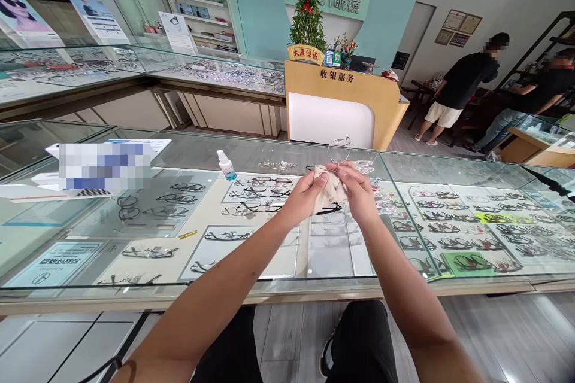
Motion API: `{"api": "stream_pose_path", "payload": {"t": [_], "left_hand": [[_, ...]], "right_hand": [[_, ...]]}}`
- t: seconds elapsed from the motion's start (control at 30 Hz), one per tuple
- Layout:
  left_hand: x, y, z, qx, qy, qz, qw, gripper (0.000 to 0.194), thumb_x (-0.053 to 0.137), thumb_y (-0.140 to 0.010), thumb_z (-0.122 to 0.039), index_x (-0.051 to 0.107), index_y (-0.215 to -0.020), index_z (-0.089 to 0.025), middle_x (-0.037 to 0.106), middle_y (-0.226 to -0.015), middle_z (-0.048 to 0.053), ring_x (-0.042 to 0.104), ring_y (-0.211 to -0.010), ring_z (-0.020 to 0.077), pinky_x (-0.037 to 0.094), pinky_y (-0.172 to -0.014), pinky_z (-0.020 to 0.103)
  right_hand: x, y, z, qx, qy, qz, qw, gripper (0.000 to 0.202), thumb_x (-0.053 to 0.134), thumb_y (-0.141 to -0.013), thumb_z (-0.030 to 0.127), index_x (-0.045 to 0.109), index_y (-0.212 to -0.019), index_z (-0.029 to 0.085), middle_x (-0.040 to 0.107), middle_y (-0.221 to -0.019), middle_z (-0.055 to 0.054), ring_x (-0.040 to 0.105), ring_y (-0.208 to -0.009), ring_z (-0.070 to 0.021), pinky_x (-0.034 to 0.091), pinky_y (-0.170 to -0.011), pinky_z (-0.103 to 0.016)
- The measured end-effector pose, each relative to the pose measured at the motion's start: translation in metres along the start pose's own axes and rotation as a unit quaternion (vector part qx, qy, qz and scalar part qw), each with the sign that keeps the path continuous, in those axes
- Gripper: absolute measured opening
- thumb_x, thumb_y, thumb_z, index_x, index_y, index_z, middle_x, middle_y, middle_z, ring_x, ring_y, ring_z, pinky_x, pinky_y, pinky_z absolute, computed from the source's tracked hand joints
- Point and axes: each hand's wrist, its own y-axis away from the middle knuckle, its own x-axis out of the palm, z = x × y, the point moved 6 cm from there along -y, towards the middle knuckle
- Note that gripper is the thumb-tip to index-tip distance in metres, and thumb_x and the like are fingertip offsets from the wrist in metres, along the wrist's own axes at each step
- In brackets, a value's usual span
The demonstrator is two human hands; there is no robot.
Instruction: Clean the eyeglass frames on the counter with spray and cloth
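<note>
Above the glass counter my two hands meet, fingers closed. My left hand (306, 192) pinches a beige cleaning cloth (330, 191), which hangs down between the hands. My right hand (358, 190) grips a thin-rimmed pair of eyeglasses (338, 145) against the cloth. One round lens rises above the fingers; the other part is hidden by the cloth and hands. To the left of my hands a small white spray bottle (226, 166) with a blue lower end stands on the counter. Loose clear-lensed glasses (277, 164) lie on the glass just behind my left hand.
The glass display counter (269, 288) holds rows of eyeglasses under its top. Blurred papers (159, 145) lie at the left, near a yellow stick-like item (187, 234). Behind stands a wooden cashier desk (299, 87) with a plant (308, 24). Two people (469, 81) are at the back right.
</note>
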Motion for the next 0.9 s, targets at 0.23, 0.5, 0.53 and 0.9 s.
{"api": "stream_pose_path", "payload": {"t": [0.23, 0.5, 0.53, 0.9], "left_hand": [[-0.003, -0.001, 0.003, -0.011, -0.009, -0.033, 0.999, 0.076, 0.091, -0.076, -0.077, 0.074, -0.119, -0.018, 0.069, -0.083, 0.001, 0.061, -0.072, 0.0141, 0.049, -0.064, 0.026], [-0.011, -0.002, -0.006, 0.011, -0.085, -0.059, 0.995, 0.072, 0.073, -0.085, -0.089, 0.076, -0.098, -0.018, 0.066, -0.077, 0.002, 0.060, -0.074, 0.0162, 0.050, -0.067, 0.027], [-0.010, -0.002, -0.008, 0.007, -0.079, -0.046, 0.996, 0.072, 0.077, -0.082, -0.088, 0.075, -0.098, -0.018, 0.067, -0.079, 0.002, 0.061, -0.075, 0.0160, 0.051, -0.068, 0.027], [-0.015, -0.002, -0.008, 0.027, -0.084, -0.067, 0.994, 0.071, 0.071, -0.088, -0.088, 0.073, -0.093, -0.018, 0.066, -0.077, 0.002, 0.057, -0.070, 0.0159, 0.048, -0.066, 0.029]], "right_hand": [[0.000, -0.001, -0.003, -0.006, -0.026, 0.001, 1.000, 0.023, 0.076, -0.097, 0.048, 0.093, -0.100, 0.034, 0.071, -0.116, -0.006, 0.064, -0.120, -0.0278, 0.052, -0.102, -0.042], [-0.003, -0.002, -0.006, 0.002, -0.055, -0.016, 0.998, 0.021, 0.076, -0.094, 0.047, 0.093, -0.094, 0.032, 0.072, -0.109, -0.007, 0.063, -0.112, -0.0257, 0.048, -0.085, -0.038], [-0.003, -0.002, -0.006, 0.008, -0.060, -0.022, 0.998, 0.022, 0.076, -0.094, 0.047, 0.092, -0.091, 0.032, 0.072, -0.109, -0.007, 0.063, -0.110, -0.0254, 0.048, -0.083, -0.038], [0.003, 0.000, -0.001, 0.030, -0.088, -0.010, 0.996, 0.022, 0.081, -0.090, 0.050, 0.093, -0.090, 0.032, 0.071, -0.106, -0.006, 0.064, -0.106, -0.0247, 0.049, -0.083, -0.037]]}}
